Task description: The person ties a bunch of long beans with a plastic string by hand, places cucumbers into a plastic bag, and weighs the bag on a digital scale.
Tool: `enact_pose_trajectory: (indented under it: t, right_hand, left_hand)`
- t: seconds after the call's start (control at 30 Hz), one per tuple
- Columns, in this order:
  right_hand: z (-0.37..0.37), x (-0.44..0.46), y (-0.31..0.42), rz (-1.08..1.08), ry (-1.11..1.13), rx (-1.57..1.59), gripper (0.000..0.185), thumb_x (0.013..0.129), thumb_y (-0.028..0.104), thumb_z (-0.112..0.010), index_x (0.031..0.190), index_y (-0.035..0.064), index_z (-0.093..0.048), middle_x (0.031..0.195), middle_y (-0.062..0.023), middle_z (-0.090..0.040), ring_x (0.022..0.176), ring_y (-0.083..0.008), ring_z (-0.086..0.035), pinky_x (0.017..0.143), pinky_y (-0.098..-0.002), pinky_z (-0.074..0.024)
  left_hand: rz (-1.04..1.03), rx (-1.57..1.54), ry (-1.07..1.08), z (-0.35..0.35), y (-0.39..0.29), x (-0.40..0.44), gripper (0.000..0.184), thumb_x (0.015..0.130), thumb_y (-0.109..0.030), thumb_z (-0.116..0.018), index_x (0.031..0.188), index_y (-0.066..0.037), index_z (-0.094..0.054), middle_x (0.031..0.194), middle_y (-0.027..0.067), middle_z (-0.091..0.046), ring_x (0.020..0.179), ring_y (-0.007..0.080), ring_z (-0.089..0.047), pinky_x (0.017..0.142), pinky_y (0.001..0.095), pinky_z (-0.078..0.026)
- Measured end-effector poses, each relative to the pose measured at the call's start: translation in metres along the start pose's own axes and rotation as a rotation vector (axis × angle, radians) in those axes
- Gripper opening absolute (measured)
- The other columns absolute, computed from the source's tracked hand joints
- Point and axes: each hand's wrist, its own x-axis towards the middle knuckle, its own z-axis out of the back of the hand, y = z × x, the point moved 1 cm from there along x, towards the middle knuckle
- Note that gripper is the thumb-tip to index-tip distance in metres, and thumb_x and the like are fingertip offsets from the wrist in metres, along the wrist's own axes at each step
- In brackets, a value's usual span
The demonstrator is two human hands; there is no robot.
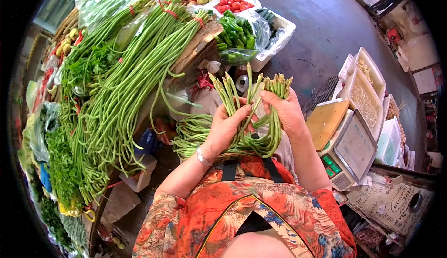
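Note:
My left hand [229, 124] is closed around several long green beans [226, 89], their stem ends fanning out above my fingers. Close beside it, my right hand [282, 108] grips a thicker bunch of long beans [278, 85] with the stem ends gathered fairly level. The lengths of this bunch loop down below the hand and curve back toward the lap. More loose long beans [195, 132] lie across my lap, beneath and left of the left hand. A bracelet [202, 156] circles my left wrist.
At left, a stall holds long-bean bundles [139, 76] tied with red bands and leafy greens [63, 160]. Green peppers [235, 32], tomatoes [234, 3] and a white foam box [279, 37] stand ahead. A weighing scale [347, 148] and white trays [365, 102] are at right.

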Motion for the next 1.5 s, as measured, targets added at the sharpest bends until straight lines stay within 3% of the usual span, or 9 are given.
enact_pose_trajectory:
  t: [0.1,0.43,0.5,0.73,0.8,0.97,1.17,1.23,1.5]
  right_hand:
    - [0.003,0.001,-0.002,-0.006,-0.005,0.029,0.007,0.086,0.006,-0.067,0.091,0.0041,-0.063,0.072,0.0008,-0.060,0.057,-0.0072,-0.052,0.052,-0.0219,-0.0411]
    - [0.011,0.003,-0.003,-0.007,0.016,0.114,0.025,0.083,0.005,-0.068,0.108,0.0017,-0.065,0.085,-0.0006,-0.065,0.061,-0.0059,-0.056,0.054,-0.0194,-0.0459]
    - [0.006,0.000,0.004,-0.030,0.026,0.085,0.021,0.084,0.006,-0.069,0.104,0.0020,-0.064,0.083,-0.0003,-0.064,0.061,-0.0069,-0.055,0.055,-0.0202,-0.0450]
    - [0.009,-0.001,0.000,-0.060,0.055,0.132,0.016,0.085,0.009,-0.068,0.101,0.0051,-0.064,0.088,-0.0017,-0.066,0.066,-0.0084,-0.057,0.058,-0.0207,-0.0450]
    - [0.009,0.000,-0.002,-0.040,0.022,0.144,0.014,0.086,0.011,-0.067,0.100,0.0057,-0.064,0.088,-0.0023,-0.066,0.068,-0.0089,-0.058,0.059,-0.0210,-0.0452]
    - [0.012,0.003,-0.003,-0.029,-0.033,0.157,0.014,0.090,0.015,-0.063,0.100,0.0057,-0.063,0.083,-0.0042,-0.066,0.071,-0.0107,-0.062,0.061,-0.0217,-0.0458]
    - [0.019,0.007,-0.014,-0.048,-0.016,0.303,0.024,0.089,0.014,-0.066,0.108,0.0005,-0.061,0.085,-0.0039,-0.065,0.071,-0.0129,-0.063,0.064,-0.0244,-0.0524]
    - [0.020,0.008,-0.015,-0.058,0.005,0.353,0.023,0.088,0.014,-0.068,0.105,0.0003,-0.063,0.087,-0.0040,-0.066,0.073,-0.0122,-0.063,0.065,-0.0246,-0.0525]
    - [0.013,0.000,-0.003,-0.066,-0.006,0.205,0.023,0.081,0.005,-0.073,0.102,0.0014,-0.065,0.090,-0.0034,-0.067,0.079,-0.0119,-0.063,0.069,-0.0237,-0.0521]
  left_hand:
    - [0.040,-0.014,0.029,0.002,-0.001,0.000,0.018,0.090,-0.012,-0.064,0.107,-0.006,-0.060,0.095,0.0035,-0.067,0.072,0.0097,-0.062,0.055,0.0242,-0.051]
    - [0.005,0.079,0.010,0.000,0.004,-0.002,0.017,0.090,-0.012,-0.064,0.105,-0.004,-0.062,0.091,0.0023,-0.067,0.066,0.0095,-0.062,0.055,0.0234,-0.051]
    - [-0.020,0.101,-0.008,0.000,0.008,0.000,0.021,0.092,-0.013,-0.062,0.108,-0.001,-0.056,0.082,0.0079,-0.066,0.059,0.0134,-0.061,0.051,0.0242,-0.049]
    - [-0.038,0.158,0.007,-0.001,0.009,-0.001,0.019,0.093,-0.012,-0.060,0.108,0.000,-0.057,0.083,0.0069,-0.066,0.061,0.0124,-0.062,0.052,0.0237,-0.050]
    - [-0.056,0.221,-0.035,-0.003,0.007,-0.003,0.016,0.092,-0.012,-0.061,0.104,-0.003,-0.065,0.087,-0.0009,-0.067,0.072,0.0057,-0.060,0.063,0.0220,-0.049]
    - [-0.162,0.303,-0.021,0.001,0.012,-0.001,0.015,0.092,-0.009,-0.060,0.104,-0.002,-0.065,0.087,-0.0008,-0.067,0.074,0.0059,-0.060,0.065,0.0225,-0.050]
    - [-0.189,0.430,0.068,0.000,0.015,-0.002,0.015,0.092,-0.008,-0.060,0.105,0.000,-0.062,0.086,0.0031,-0.069,0.074,0.0085,-0.064,0.063,0.0228,-0.051]
    - [-0.146,0.395,0.067,-0.005,0.010,-0.004,0.015,0.093,-0.009,-0.059,0.103,0.003,-0.061,0.076,0.0018,-0.065,0.064,0.0070,-0.060,0.058,0.0222,-0.049]
    - [-0.086,0.440,0.104,-0.002,0.017,-0.003,0.015,0.092,-0.008,-0.060,0.104,0.001,-0.061,0.082,0.0028,-0.067,0.067,0.0077,-0.061,0.059,0.0230,-0.050]
